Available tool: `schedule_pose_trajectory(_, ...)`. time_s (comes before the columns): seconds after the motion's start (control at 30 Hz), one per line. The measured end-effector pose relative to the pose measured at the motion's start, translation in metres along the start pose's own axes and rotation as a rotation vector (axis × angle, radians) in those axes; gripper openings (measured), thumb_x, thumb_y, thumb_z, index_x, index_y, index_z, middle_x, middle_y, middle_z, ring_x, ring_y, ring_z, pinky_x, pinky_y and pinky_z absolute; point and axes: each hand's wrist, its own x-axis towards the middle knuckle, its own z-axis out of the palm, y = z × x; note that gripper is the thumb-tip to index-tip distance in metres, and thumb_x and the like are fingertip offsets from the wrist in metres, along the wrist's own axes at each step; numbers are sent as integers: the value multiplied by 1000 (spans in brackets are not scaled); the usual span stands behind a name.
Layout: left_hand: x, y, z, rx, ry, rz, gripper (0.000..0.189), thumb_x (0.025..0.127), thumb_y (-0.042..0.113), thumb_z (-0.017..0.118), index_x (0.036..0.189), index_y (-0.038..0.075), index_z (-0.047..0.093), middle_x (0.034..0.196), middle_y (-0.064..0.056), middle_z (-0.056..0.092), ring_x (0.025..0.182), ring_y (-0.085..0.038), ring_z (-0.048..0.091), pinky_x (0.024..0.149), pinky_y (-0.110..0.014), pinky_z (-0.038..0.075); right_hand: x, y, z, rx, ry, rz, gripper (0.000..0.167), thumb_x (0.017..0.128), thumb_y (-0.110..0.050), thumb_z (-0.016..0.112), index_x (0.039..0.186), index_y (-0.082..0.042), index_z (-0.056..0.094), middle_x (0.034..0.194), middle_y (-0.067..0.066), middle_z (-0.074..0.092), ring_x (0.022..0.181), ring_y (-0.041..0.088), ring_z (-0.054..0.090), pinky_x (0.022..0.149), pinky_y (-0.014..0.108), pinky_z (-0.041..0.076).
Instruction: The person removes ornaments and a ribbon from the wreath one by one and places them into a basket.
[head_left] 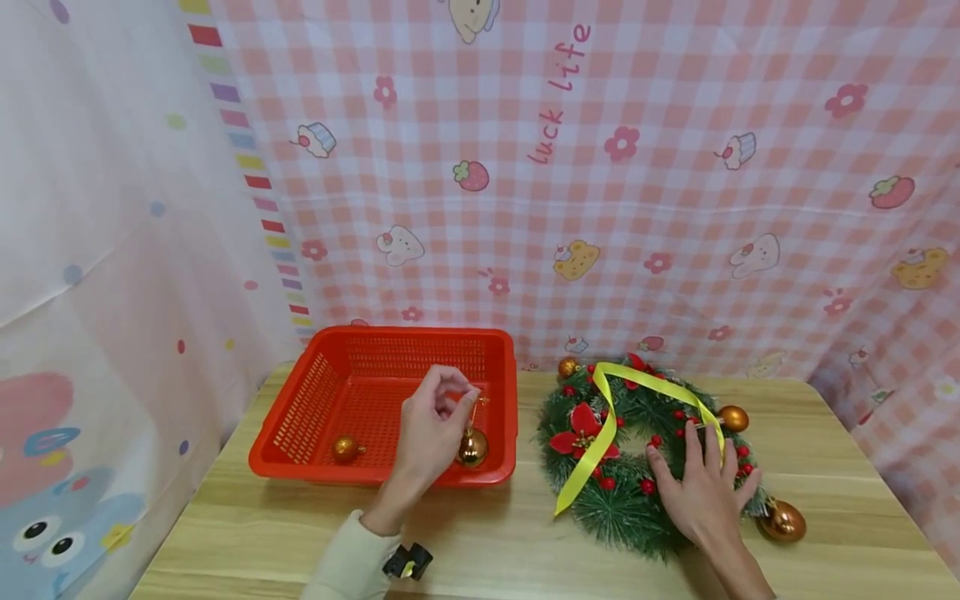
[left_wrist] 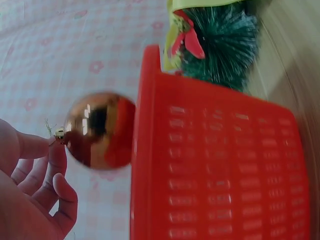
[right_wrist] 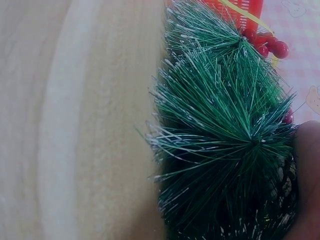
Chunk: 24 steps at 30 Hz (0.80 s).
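Observation:
My left hand [head_left: 433, 425] is over the front right part of the red basket [head_left: 255, 450]. Thumb and fingertip pinch the top loop of a shiny gold Christmas ball [head_left: 472, 450], which hangs below them. In the left wrist view the ball [left_wrist: 100, 131] appears beside the basket's rim. My right hand [head_left: 701, 496] lies with spread fingers on the right side of a green Christmas wreath [head_left: 611, 508]. A yellow ribbon [head_left: 600, 442], red berries and red poinsettias [head_left: 583, 433] decorate the wreath. The right wrist view shows its frosted needles [right_wrist: 220, 110] close up.
A smaller gold ball [head_left: 345, 450] lies inside the basket at the left. Around the wreath's edge sit gold balls: one at the back left [head_left: 568, 367], a matte ball [head_left: 733, 418] and a shiny ball [head_left: 783, 522] at the right. A checked curtain [head_left: 525, 208] hangs behind the wooden table [head_left: 517, 542].

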Motion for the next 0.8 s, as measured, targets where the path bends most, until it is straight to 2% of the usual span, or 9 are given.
schedule_pose_trajectory(0.13, 1, -8, -9, -7, 21, -24, 13, 91, 5, 70, 98, 11, 61, 87, -7, 72, 54, -18, 58, 49, -23, 46, -1, 0, 0, 2, -7, 4, 91, 98, -64, 38, 156, 2, 14, 160, 33, 1, 143, 57, -7, 99, 78, -16)
schedule_pose_trajectory(0.5, -2, -27, -34, 126, 46, -28, 13, 92, 4, 69, 100, 10, 60, 90, -8, 73, 55, -12, 55, 50, -24, 46, -2, 0, 1, -3, 13, 0, 90, 99, -63, 39, 156, 3, 15, 159, 33, 3, 143, 57, -5, 100, 79, -15)
schedule_pose_trajectory(0.7, -3, -34, -41, 177, 57, -36, 14, 92, 3, 69, 99, 10, 59, 91, -2, 73, 56, -11, 57, 51, -24, 47, -2, 0, 1, 2, 19, -2, 90, 99, -63, 39, 156, 2, 15, 159, 33, 3, 143, 57, -5, 99, 79, -15)
schedule_pose_trajectory(0.8, -3, -37, -43, 182, 55, -40, 15, 91, 3, 69, 100, 9, 59, 92, -5, 73, 57, -12, 57, 51, -24, 47, -1, 0, 1, 0, 19, -2, 90, 98, -63, 39, 156, 2, 15, 160, 33, 3, 143, 57, -5, 99, 79, -15)
